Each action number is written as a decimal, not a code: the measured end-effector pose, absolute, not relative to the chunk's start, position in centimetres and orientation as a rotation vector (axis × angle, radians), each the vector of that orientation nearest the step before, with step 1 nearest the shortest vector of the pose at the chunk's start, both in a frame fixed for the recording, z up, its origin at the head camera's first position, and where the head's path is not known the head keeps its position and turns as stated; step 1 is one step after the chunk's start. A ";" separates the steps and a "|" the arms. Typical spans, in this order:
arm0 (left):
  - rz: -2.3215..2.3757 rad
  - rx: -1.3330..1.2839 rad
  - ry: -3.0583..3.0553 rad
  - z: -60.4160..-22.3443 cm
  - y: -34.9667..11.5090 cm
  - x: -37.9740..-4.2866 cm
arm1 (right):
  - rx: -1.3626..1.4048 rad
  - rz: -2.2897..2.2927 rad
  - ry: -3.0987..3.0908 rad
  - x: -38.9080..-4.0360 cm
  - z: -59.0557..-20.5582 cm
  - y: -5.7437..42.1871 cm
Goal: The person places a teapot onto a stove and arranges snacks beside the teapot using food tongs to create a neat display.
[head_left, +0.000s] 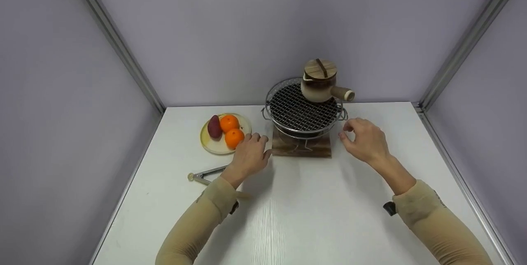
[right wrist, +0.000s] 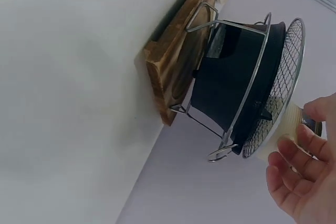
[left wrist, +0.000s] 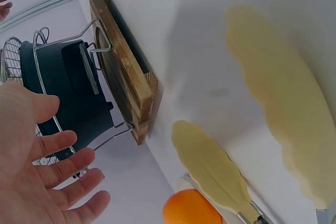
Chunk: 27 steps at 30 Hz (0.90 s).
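My left hand (head_left: 249, 156) hovers in front of a plate, close to an orange (head_left: 234, 138), fingers spread and nothing in its grasp. In the left wrist view, its extended fingers appear before the dark stove body (left wrist: 68, 93). Beside the stove's right wire handle, my right hand (head_left: 365, 139) is raised with loosely bent fingers, holding nothing. The round wire grill (head_left: 284, 108) tops the stove, which stands on a wooden base (head_left: 280, 147). A small side-handled teapot (head_left: 318, 90) with a wooden lid sits at the grill's back right.
The pale yellow plate (head_left: 204, 139) carries a purple sweet potato (head_left: 214, 127) and two oranges, including the rear one (head_left: 229, 122). Metal tongs (head_left: 212, 171) with pale yellow tips (left wrist: 210, 166) lie under my left forearm. Walls enclose the white table's back and sides.
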<state>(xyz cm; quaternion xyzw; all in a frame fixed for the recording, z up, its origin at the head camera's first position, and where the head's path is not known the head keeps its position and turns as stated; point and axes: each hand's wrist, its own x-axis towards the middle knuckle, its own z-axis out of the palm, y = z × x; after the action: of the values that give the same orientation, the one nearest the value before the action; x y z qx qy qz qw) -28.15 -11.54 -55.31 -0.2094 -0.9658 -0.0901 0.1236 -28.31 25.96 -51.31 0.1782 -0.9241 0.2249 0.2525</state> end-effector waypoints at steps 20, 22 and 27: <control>-0.326 -0.559 -2.781 -56.1 -15.2 -27.1 | 0.495 0.643 -2.664 -27.7 -55.5 25.9; -0.339 -0.558 -2.766 -56.2 -15.6 -27.0 | 0.498 0.641 -2.666 -27.7 -55.8 25.7; -0.379 -0.569 -2.747 -56.1 -16.5 -26.9 | 0.512 0.618 -2.671 -27.9 -56.5 25.2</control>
<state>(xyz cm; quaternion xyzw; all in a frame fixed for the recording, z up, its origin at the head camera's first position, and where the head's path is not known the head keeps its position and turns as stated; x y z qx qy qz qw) -26.87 -16.45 -56.10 -0.1986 -0.9587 -0.1324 0.1547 -27.87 25.20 -56.50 0.1807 -0.9428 0.2182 0.1755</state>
